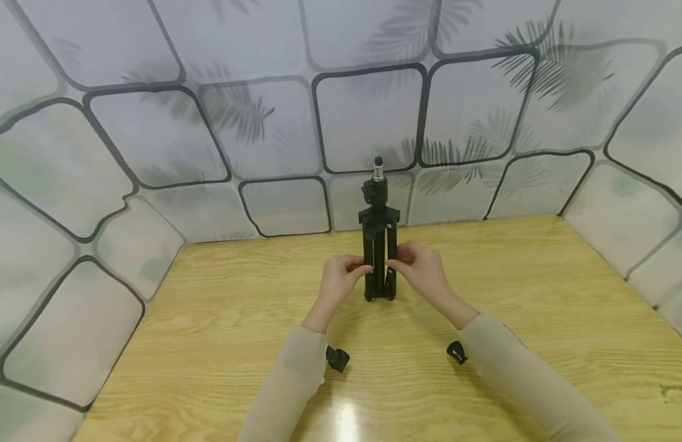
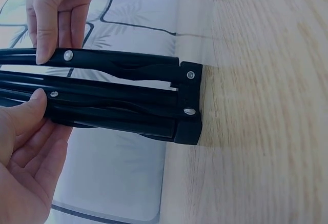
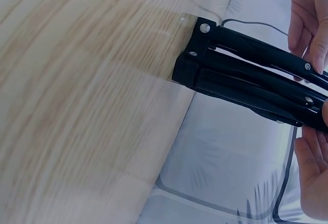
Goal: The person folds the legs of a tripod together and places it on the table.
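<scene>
On one table point(image 1: 208, 319), one upright tripod point(image 1: 377, 212).
Left hand point(image 1: 338, 279) pinches it at nine o'clock, right hand point(image 1: 426, 273) at three; two black pieces point(image 1: 339, 360) point(image 1: 457, 352) lie toward seven and five.

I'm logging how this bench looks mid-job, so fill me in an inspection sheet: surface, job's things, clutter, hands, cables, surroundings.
Surface: pale wood-grain table, with a bright reflection low in the head view.
Job's things: black tripod, upright, legs folded together, foot end at the table.
Clutter: small black objects beside the left sleeve and right sleeve; cannot tell whether worn or lying there.
Hands: left hand and right hand each pinch the tripod, one per side.
Cables: nothing seen.
Surroundings: pale backdrop with dark outlines and leaf prints, behind and on both sides.
</scene>
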Motion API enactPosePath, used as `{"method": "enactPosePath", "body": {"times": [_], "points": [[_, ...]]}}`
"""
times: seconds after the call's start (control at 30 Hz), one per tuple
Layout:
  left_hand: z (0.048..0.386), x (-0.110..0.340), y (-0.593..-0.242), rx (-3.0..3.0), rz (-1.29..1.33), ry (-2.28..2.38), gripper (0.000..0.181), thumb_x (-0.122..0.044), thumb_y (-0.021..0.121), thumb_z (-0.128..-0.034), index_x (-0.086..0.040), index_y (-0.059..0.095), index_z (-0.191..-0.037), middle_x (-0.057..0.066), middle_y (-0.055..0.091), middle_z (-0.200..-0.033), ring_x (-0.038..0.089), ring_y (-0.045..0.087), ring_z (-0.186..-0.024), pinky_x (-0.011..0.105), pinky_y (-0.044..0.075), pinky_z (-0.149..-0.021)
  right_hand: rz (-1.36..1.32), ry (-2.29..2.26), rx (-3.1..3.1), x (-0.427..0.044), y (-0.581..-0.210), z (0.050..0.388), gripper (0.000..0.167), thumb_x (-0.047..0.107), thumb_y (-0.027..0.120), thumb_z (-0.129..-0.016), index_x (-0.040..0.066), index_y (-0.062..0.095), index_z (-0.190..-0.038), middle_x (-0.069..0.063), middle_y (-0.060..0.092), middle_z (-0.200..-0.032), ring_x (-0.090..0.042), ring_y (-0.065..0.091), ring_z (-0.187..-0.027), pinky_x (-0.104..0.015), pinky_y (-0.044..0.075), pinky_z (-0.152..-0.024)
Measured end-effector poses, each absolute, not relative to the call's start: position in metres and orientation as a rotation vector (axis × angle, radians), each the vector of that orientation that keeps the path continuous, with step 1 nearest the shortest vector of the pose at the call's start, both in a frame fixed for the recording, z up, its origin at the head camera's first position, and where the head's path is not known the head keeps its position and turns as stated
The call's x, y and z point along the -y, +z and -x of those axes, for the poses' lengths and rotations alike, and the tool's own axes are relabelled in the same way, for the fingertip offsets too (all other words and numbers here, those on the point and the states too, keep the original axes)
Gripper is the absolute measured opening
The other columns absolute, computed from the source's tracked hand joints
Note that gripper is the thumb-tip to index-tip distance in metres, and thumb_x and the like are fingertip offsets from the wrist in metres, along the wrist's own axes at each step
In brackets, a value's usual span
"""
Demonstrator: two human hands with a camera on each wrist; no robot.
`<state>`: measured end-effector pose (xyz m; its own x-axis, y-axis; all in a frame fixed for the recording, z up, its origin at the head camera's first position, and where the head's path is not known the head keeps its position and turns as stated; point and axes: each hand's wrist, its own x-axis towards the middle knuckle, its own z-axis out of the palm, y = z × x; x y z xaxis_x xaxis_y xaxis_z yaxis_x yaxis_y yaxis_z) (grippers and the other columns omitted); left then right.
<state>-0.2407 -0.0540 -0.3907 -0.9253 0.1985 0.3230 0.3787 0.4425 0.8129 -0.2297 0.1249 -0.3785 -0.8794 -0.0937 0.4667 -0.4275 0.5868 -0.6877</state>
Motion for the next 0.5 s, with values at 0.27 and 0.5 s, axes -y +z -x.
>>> {"method": "enactPosePath", "body": {"times": [0.27,0.5], "points": [[0.2399,0.0533,-0.3889,2.515,0.516,-1.481,0.02,-0.017,0.065,-0.0801,-0.001,0.069,-0.093,0.008,0.066,-0.083,0.013,0.061,-0.07,0.024,0.048,-0.059,-0.426,1.219,2.423,-0.1239,-0.3798,0.2306,0.022,0.014,0.07,-0.077,-0.001,0.063,-0.09,-0.012,0.065,-0.082,-0.021,0.062,-0.073,-0.033,0.05,-0.065],[0.24,0.054,-0.3895,2.529,0.524,-1.432,0.021,-0.017,0.065,-0.0804,-0.001,0.069,-0.093,0.008,0.066,-0.083,0.014,0.061,-0.07,0.023,0.049,-0.06,-0.487,1.201,2.431,-0.1271,-0.381,0.2329,0.023,0.016,0.071,-0.076,0.0,0.062,-0.091,-0.011,0.065,-0.083,-0.022,0.062,-0.076,-0.035,0.05,-0.069]]}}
